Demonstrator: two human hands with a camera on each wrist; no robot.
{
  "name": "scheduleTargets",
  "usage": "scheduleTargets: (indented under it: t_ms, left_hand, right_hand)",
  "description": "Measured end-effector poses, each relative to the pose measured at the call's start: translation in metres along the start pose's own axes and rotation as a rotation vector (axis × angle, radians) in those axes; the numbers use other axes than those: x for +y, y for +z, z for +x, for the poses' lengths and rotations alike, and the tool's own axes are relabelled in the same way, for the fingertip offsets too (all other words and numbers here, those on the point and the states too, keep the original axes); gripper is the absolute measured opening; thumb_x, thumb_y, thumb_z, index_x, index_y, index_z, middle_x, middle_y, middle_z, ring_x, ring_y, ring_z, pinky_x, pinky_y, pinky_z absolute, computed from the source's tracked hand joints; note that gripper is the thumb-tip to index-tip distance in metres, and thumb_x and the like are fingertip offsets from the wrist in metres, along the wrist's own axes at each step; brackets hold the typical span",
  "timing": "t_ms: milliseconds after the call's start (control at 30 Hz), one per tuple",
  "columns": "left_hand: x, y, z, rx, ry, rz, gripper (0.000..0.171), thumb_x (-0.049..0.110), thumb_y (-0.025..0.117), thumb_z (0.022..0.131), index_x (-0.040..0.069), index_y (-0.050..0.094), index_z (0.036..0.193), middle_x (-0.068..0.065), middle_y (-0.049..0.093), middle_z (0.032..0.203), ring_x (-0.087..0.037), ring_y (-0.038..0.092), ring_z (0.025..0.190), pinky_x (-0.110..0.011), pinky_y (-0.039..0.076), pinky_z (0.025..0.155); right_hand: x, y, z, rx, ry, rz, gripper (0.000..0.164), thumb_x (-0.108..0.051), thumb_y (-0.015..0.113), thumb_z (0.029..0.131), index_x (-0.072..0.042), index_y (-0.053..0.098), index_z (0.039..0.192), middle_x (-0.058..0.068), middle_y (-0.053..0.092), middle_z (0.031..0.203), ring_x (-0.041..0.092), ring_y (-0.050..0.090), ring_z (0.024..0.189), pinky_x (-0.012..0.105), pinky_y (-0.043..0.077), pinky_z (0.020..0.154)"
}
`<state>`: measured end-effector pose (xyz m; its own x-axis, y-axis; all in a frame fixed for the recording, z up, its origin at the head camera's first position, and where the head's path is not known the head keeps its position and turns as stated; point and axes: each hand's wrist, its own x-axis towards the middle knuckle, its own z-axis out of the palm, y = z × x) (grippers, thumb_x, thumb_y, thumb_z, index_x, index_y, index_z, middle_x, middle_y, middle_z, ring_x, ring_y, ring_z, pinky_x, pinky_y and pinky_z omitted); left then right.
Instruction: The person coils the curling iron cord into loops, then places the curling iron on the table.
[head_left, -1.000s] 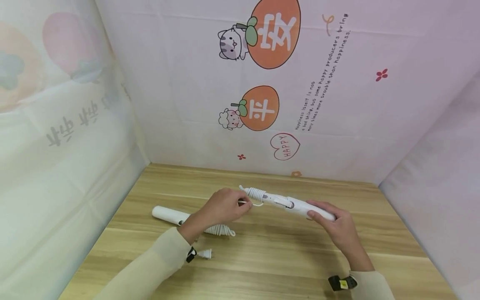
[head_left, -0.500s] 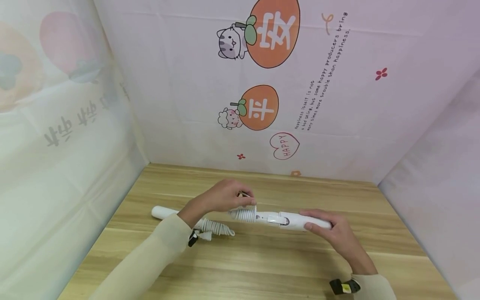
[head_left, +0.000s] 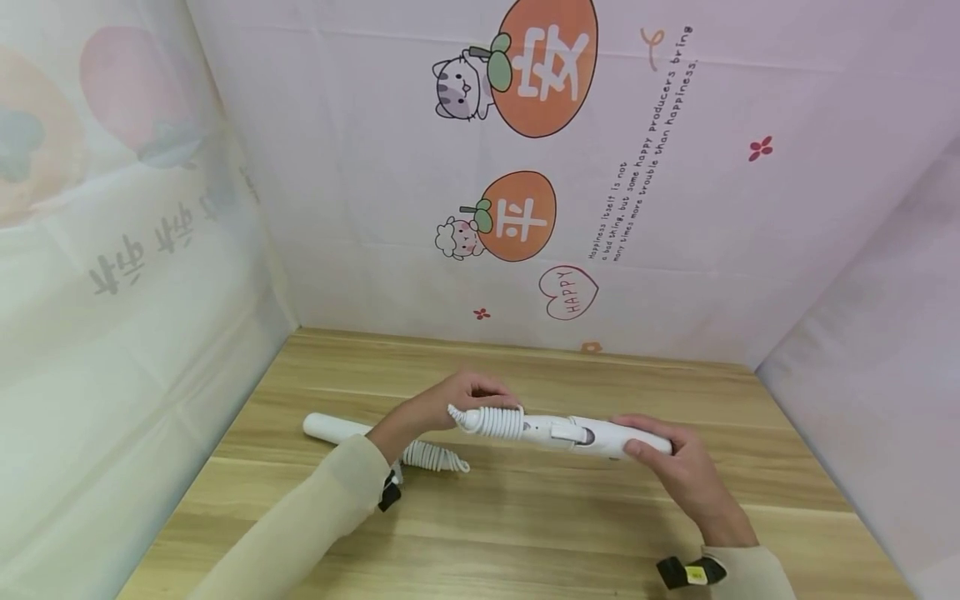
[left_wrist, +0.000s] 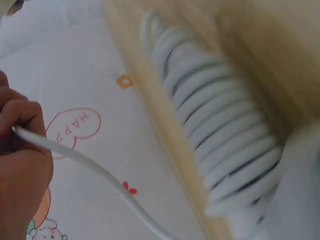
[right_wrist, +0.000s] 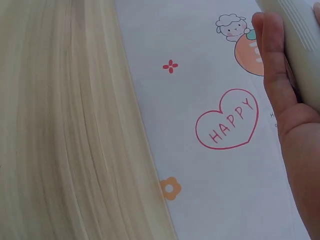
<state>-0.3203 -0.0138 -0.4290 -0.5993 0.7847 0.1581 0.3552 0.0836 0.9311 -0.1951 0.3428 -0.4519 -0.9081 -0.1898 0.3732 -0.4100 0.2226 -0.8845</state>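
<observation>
A white hair straightener [head_left: 551, 431] is held level above the table, its cord wound in tight coils [head_left: 498, 422] round the left-hand end. My right hand [head_left: 675, 454] grips the other end, thumb on the near side. In the right wrist view, fingers [right_wrist: 275, 60] lie along the white casing [right_wrist: 302, 50]. Behind the coils my left hand [head_left: 461, 398] is partly hidden. The left wrist view shows that hand [left_wrist: 22, 145] pinching a loose length of white cord [left_wrist: 107, 175], apart from the wound coils [left_wrist: 225, 125].
A second white straightener [head_left: 333, 427] lies at the left of the wood-grain table [head_left: 525, 525], its cord coils [head_left: 433, 457] partly behind my left forearm. Printed cloth walls [head_left: 360, 208] stand behind and at both sides.
My left hand has carried the cord up over the coils and round behind them. The straightener dipped, then rose again, now more level. My right hand keeps its grip.
</observation>
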Motion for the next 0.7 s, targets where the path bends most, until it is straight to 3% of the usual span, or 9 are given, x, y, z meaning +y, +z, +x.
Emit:
scheduleTargets:
  t_ms: [67, 133, 200, 300, 433, 533, 600, 700]
  left_hand:
    - [-0.006, 0.007, -0.001, 0.037, 0.037, -0.008, 0.024, -0.006, 0.064, 0.105, -0.011, 0.074, 0.125, -0.023, 0.077, 0.118, -0.004, 0.062, 0.086, -0.018, 0.053, 0.074]
    - [-0.011, 0.013, -0.002, 0.060, 0.061, -0.010, 0.026, -0.013, 0.060, 0.102, -0.013, 0.071, 0.126, -0.029, 0.075, 0.114, -0.003, 0.060, 0.084, -0.018, 0.051, 0.072]
    - [-0.014, 0.020, -0.003, 0.085, 0.059, 0.008, 0.024, -0.013, 0.059, 0.103, -0.011, 0.070, 0.124, -0.027, 0.076, 0.106, -0.002, 0.054, 0.075, -0.018, 0.045, 0.066]
    - [-0.015, 0.029, -0.006, 0.111, 0.001, -0.030, 0.021, 0.000, 0.054, 0.112, -0.005, 0.069, 0.126, -0.015, 0.074, 0.089, -0.004, 0.043, 0.061, -0.020, 0.038, 0.055]
    - [-0.012, 0.038, -0.010, 0.155, -0.050, -0.061, 0.027, 0.016, 0.051, 0.117, 0.003, 0.071, 0.131, -0.001, 0.068, 0.082, -0.008, 0.035, 0.054, -0.022, 0.032, 0.050]
    - [-0.010, 0.044, -0.014, 0.177, -0.047, 0.033, 0.034, 0.026, 0.049, 0.119, 0.005, 0.075, 0.109, -0.006, 0.069, 0.079, -0.008, 0.043, 0.056, -0.022, 0.034, 0.054]
    - [-0.006, 0.046, -0.018, 0.184, -0.038, 0.142, 0.038, 0.030, 0.048, 0.119, 0.011, 0.072, 0.097, -0.012, 0.070, 0.079, -0.007, 0.045, 0.058, -0.022, 0.035, 0.057]
    - [0.001, 0.048, -0.023, 0.180, -0.022, 0.285, 0.039, 0.031, 0.048, 0.119, 0.015, 0.064, 0.087, -0.011, 0.068, 0.075, -0.003, 0.046, 0.059, -0.021, 0.036, 0.059]
  right_hand:
    - [-0.001, 0.001, 0.001, 0.035, 0.014, 0.008, 0.033, 0.007, 0.066, 0.103, -0.004, 0.078, 0.131, -0.015, 0.078, 0.130, 0.004, 0.069, 0.103, 0.021, 0.058, 0.082]
    - [-0.002, 0.003, 0.002, 0.067, 0.032, 0.022, 0.032, 0.006, 0.066, 0.103, -0.003, 0.078, 0.131, -0.015, 0.078, 0.129, 0.004, 0.069, 0.105, 0.020, 0.058, 0.083]
    - [-0.003, 0.005, 0.003, 0.094, 0.047, 0.038, 0.031, 0.007, 0.066, 0.103, -0.002, 0.078, 0.131, -0.014, 0.078, 0.128, 0.004, 0.069, 0.104, 0.020, 0.059, 0.084]
    - [-0.005, 0.008, 0.004, 0.124, 0.066, 0.065, 0.032, 0.009, 0.065, 0.103, 0.002, 0.075, 0.132, -0.013, 0.078, 0.128, 0.004, 0.071, 0.105, 0.021, 0.060, 0.085]
    - [-0.005, 0.011, 0.007, 0.174, 0.097, 0.053, 0.031, 0.005, 0.067, 0.104, 0.006, 0.073, 0.134, -0.014, 0.079, 0.126, 0.005, 0.075, 0.103, 0.020, 0.060, 0.087]
    - [-0.004, 0.011, 0.010, 0.220, 0.112, 0.024, 0.031, 0.002, 0.068, 0.105, 0.008, 0.071, 0.136, -0.015, 0.079, 0.124, 0.006, 0.078, 0.099, 0.019, 0.060, 0.087]
    - [-0.001, 0.010, 0.012, 0.251, 0.108, 0.017, 0.032, 0.001, 0.069, 0.105, 0.009, 0.070, 0.136, -0.015, 0.080, 0.122, 0.007, 0.079, 0.095, 0.018, 0.060, 0.087]
    - [0.000, 0.010, 0.014, 0.292, 0.097, 0.037, 0.033, 0.002, 0.070, 0.104, 0.011, 0.069, 0.136, -0.012, 0.081, 0.119, 0.009, 0.081, 0.089, 0.018, 0.061, 0.087]
